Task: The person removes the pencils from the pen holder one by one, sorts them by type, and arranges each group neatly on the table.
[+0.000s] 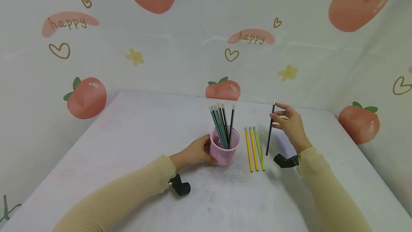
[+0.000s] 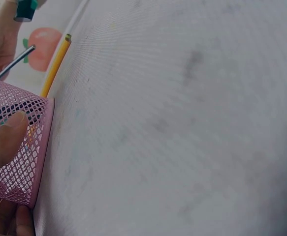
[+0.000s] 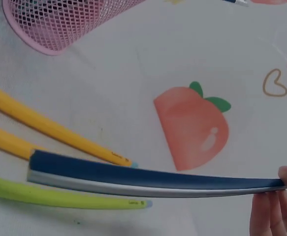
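Observation:
My left hand (image 1: 194, 151) grips the side of a pink mesh pen holder (image 1: 222, 157), which stands upright on the table. In the left wrist view, the thumb (image 2: 5, 142) lies against the mesh. Several dark and green pencils (image 1: 219, 122) lean inside the holder, white ends up. To its right, my right hand (image 1: 292, 126) pinches a dark blue pencil (image 1: 270, 133) near its upper end, holding it nearly upright. Close up in the right wrist view, this blue pencil (image 3: 133, 175) shows a silver stripe. Two yellow pencils (image 1: 251, 151) and a lime-green pencil (image 1: 259, 149) lie side by side between holder and right hand.
A white cloth covers the table (image 1: 141, 128). Behind it hangs a white backdrop (image 1: 186, 46) printed with peaches, hearts and flowers. Black camera mounts (image 1: 180, 186) are strapped at both wrists, close over the table.

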`<state>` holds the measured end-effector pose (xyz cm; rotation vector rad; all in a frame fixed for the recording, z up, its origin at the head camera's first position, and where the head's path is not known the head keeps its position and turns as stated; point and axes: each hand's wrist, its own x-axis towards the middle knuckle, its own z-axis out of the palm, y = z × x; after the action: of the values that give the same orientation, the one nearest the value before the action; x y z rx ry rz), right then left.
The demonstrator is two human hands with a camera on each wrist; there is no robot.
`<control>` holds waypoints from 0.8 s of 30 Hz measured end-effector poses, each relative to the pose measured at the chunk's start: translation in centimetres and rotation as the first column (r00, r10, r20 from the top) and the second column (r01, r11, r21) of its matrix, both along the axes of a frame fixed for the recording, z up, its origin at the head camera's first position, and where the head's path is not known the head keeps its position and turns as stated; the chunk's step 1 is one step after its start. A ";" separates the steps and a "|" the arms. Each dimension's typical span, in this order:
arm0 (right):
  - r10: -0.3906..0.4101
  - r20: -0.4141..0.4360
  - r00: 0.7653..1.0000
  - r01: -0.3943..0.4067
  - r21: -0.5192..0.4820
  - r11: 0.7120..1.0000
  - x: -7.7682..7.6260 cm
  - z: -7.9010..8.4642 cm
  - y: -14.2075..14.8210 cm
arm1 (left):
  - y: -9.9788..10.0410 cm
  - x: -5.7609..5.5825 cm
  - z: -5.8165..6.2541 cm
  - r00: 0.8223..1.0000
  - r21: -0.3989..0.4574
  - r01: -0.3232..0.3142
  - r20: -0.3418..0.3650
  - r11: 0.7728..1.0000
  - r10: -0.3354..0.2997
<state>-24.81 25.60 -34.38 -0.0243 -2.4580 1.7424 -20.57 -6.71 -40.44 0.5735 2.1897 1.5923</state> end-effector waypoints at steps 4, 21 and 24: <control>0.024 0.061 0.998 -0.027 0.048 0.998 -0.2 -0.5 0.3 | 0.0 0.0 0.1 1.000 -0.011 -0.003 0.003 1.000 0.003; 0.113 0.306 0.945 -0.179 0.197 0.964 -0.8 -2.8 0.3 | 0.0 -0.3 -0.3 1.000 -0.001 0.001 0.031 1.000 -0.001; 0.104 0.340 0.935 -0.184 0.211 0.960 -1.0 -3.1 0.1 | 0.0 -0.4 -0.5 0.999 0.004 0.005 0.033 1.000 -0.005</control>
<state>-25.78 25.70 -37.48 -0.1194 -2.9678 1.5886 -20.96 -6.74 -40.91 0.5497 2.1598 1.5925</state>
